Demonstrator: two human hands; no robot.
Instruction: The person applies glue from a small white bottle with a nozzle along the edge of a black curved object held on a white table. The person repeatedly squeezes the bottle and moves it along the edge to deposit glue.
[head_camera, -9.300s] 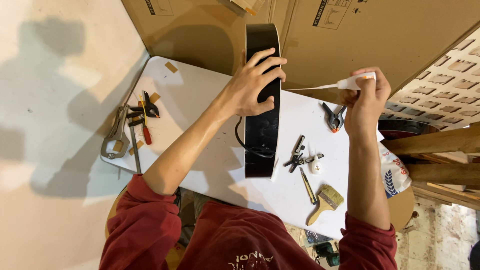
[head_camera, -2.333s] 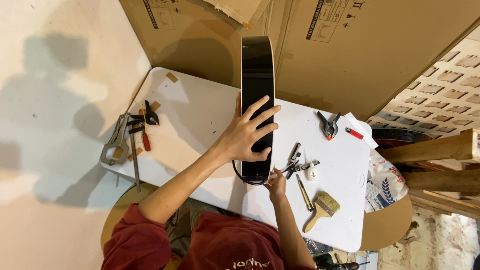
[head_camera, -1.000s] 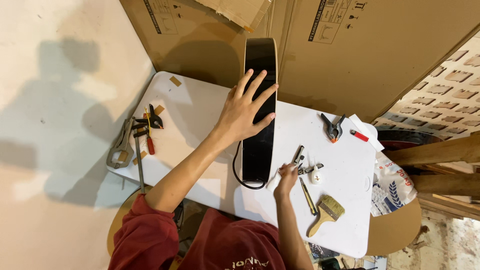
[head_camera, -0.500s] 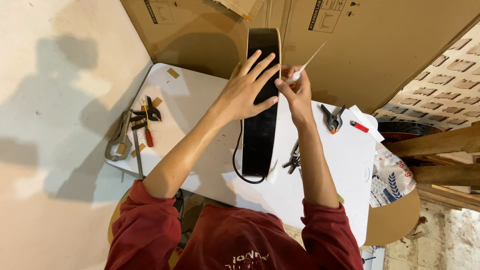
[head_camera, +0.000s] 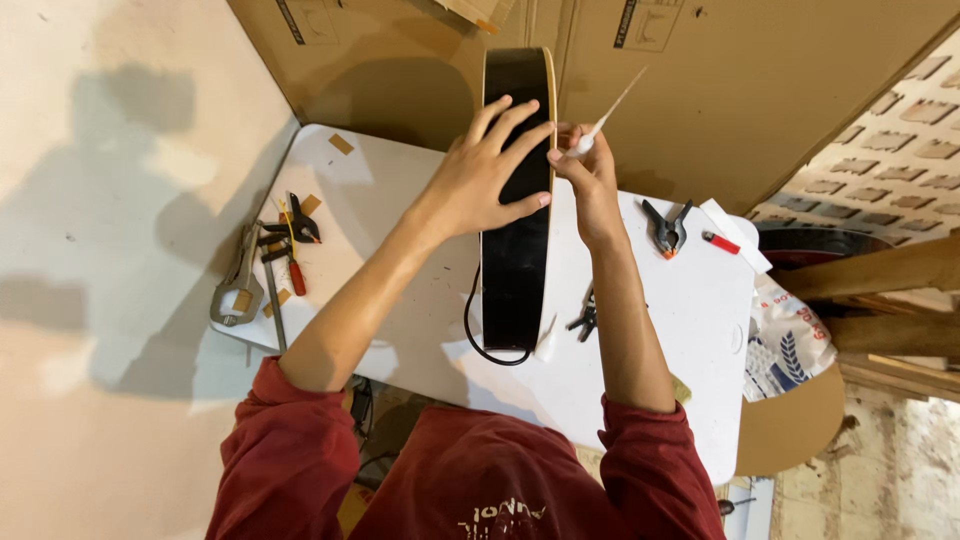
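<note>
The person is standing a long black panel (head_camera: 516, 200) with a pale wood edge up on its side on the white tabletop (head_camera: 400, 300), leaning its far end against the big cardboard box (head_camera: 720, 90) behind, probably so the thin edge is facing up and easy to get at. The left hand (head_camera: 480, 180) is lying flat across the black face with the fingers spread wide, which looks like it's just bracing the thing so it isn't tipping over. The right hand (head_camera: 590, 175) is sitting right at the pale edge of the panel, fingers pressed together and pinching a small white applicator (head_camera: 600, 125) with a long thin tip pointing up and away; could be a glue nozzle, can't tell for sure. A loop of black cord (head_camera: 475, 330) is hanging off the near end of the panel. Right of the panel, a black spring clamp (head_camera: 667, 226) and a small red lighter-looking thing (head_camera: 722, 242) are lying within reach. Left of the panel, pliers and a metal clamp (head_camera: 238, 285) are parked at the far corner, out of the way.
</note>
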